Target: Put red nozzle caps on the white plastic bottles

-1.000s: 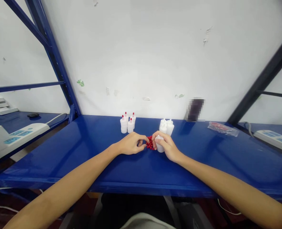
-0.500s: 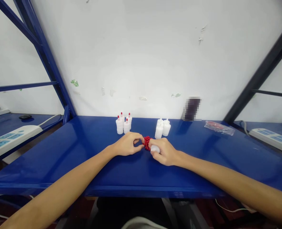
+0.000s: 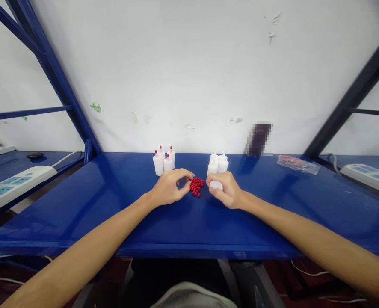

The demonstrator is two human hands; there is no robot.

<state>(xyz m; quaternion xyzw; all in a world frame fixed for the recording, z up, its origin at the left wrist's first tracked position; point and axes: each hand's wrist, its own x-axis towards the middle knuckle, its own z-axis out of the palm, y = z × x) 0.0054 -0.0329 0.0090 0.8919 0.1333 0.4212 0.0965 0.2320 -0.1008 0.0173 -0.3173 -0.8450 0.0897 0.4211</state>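
On the glossy blue table (image 3: 189, 231), the right hand (image 3: 230, 190) grips 1 white plastic bottle (image 3: 216, 185), its round end facing the viewer; the left hand (image 3: 169, 187) curves, thumb and forefinger narrowly apart, beside many small red caps (image 3: 196, 187), too heaped to count. Beyond stand 4 red-tipped white plastic bottles (image 3: 158, 164) leftward and 3 uncapped white plastic bottles (image 3: 223, 165) rightward.

On our left we see a white power strip (image 3: 37, 176) with blue sockets (image 3: 11, 181), a white cable (image 3: 64, 158), a small black object (image 3: 34, 155) and a blue metal post (image 3: 63, 85). On our right are a dark post (image 3: 353, 96) and a second power strip (image 3: 371, 176). Ahead of us, a marked white wall (image 3: 183, 64) bears a green scrap (image 3: 96, 107).
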